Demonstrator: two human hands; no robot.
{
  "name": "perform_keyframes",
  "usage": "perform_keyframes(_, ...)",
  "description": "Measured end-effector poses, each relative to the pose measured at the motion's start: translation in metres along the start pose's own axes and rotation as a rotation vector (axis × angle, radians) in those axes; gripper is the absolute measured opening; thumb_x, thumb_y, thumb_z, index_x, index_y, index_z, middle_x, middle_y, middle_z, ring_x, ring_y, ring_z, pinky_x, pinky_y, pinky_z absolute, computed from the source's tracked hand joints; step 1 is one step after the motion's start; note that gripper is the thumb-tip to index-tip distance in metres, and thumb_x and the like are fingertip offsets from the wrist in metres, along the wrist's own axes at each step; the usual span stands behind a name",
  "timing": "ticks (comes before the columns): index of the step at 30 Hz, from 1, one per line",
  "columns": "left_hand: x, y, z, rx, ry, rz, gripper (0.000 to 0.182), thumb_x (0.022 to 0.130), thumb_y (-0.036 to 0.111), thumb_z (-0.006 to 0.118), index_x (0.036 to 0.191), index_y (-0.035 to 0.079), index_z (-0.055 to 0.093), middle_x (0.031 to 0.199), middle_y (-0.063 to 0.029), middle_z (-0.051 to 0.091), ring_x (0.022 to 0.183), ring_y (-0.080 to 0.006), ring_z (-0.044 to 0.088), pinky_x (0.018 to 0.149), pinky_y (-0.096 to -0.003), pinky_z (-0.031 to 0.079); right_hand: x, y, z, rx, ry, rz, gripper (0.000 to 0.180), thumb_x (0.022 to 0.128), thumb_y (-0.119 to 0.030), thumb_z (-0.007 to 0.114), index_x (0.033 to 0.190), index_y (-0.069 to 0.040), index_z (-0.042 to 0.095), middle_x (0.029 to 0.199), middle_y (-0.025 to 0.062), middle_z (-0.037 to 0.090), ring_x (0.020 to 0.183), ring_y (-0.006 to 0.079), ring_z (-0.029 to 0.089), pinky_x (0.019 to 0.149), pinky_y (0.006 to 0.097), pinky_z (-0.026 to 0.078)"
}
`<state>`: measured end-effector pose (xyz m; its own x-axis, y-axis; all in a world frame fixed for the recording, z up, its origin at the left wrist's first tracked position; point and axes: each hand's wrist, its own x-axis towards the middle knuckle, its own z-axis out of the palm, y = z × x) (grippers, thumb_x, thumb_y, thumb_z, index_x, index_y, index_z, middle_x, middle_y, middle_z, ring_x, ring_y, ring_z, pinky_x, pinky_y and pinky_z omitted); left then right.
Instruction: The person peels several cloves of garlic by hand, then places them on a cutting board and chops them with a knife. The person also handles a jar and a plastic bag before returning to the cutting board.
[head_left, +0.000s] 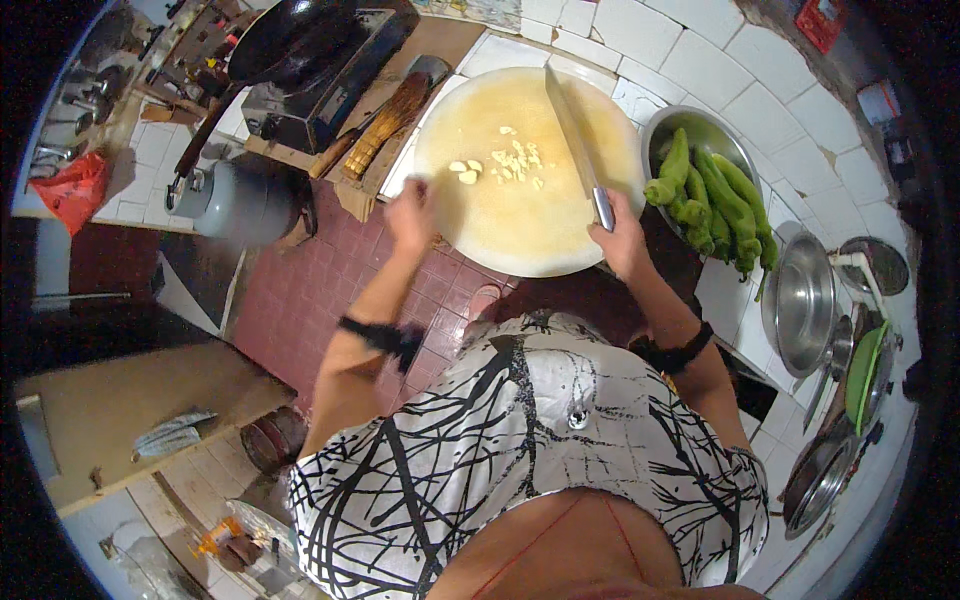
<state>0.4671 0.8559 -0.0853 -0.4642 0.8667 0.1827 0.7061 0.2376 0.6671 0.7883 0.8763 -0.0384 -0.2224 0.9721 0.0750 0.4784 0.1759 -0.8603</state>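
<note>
A round pale yellow cutting board (480, 232) lies on the tiled counter in front of me. My right hand (622, 234) grips the metal handle of a cleaver (571, 139), whose blade stands on edge over the board's right part. My left hand (411, 214), blurred, is at the board's left edge; its fingers are bent, and whether they hold something cannot be told. Chopped garlic pieces (516, 159) lie scattered about the board's middle. Several whole garlic cloves (468, 177) sit together to their left, nearer my left hand.
Long green peppers (724, 195) fill a steel bowl (660, 120) on the right, beside another metal bowl (801, 304). At the left are a wok (285, 37), a gas stove (300, 112), a straw brush (386, 127) and a gas cylinder (240, 201). A tiled wall rises behind the board.
</note>
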Motion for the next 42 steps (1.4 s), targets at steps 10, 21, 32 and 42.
perform_keyframes(10, -0.008, -0.009, -0.022, 0.198, -0.230, 0.367, 0.032, 0.073, 0.013, 0.062, 0.104, 0.009, 0.058, 0.101, -0.0108, 0.054, 0.094, -0.0294, 0.053, 0.079, -0.0379, 0.045, -0.002, -0.043, 0.037, 0.389, -0.364, 0.239, 0.046, 0.076, -0.010, 0.062, 0.115, -0.002, 0.040, 0.071, 0.0012, 0.046, 0.051, 0.0094, 0.046, 0.046, 0.0252, 0.038)
perform_keyframes(21, 0.025, 0.016, 0.055, -0.335, -0.291, 0.237, 0.027, 0.069, 0.000, 0.062, 0.095, 0.007, 0.057, 0.087, -0.0122, 0.056, 0.082, -0.0292, 0.056, 0.073, -0.0356, 0.047, -0.018, -0.030, 0.054, 0.149, -0.295, 0.286, 0.047, 0.073, -0.012, 0.061, 0.114, -0.003, 0.041, 0.075, 0.0051, 0.049, 0.058, 0.0129, 0.049, 0.052, 0.0283, 0.041)
perform_keyframes(32, -0.006, 0.004, 0.020, -0.124, -0.179, 0.560, 0.014, 0.070, 0.004, 0.063, 0.084, 0.005, 0.060, 0.085, -0.0085, 0.059, 0.079, -0.0274, 0.056, 0.067, -0.0352, 0.047, -0.044, -0.038, 0.013, -0.232, -0.504, 0.212, 0.053, 0.071, -0.018, 0.063, 0.117, -0.008, 0.039, 0.086, 0.0209, 0.057, 0.078, 0.0374, 0.058, 0.069, 0.0426, 0.045)
perform_keyframes(42, -0.025, 0.015, 0.038, -0.146, -0.053, 0.481, 0.009, 0.073, 0.006, 0.063, 0.080, 0.004, 0.059, 0.086, -0.0106, 0.056, 0.077, -0.0288, 0.055, 0.067, -0.0353, 0.045, -0.057, -0.041, -0.020, -0.355, -0.571, 0.010, 0.050, 0.073, -0.016, 0.064, 0.116, -0.012, 0.040, 0.086, 0.0190, 0.060, 0.081, 0.0385, 0.059, 0.069, 0.0437, 0.047)
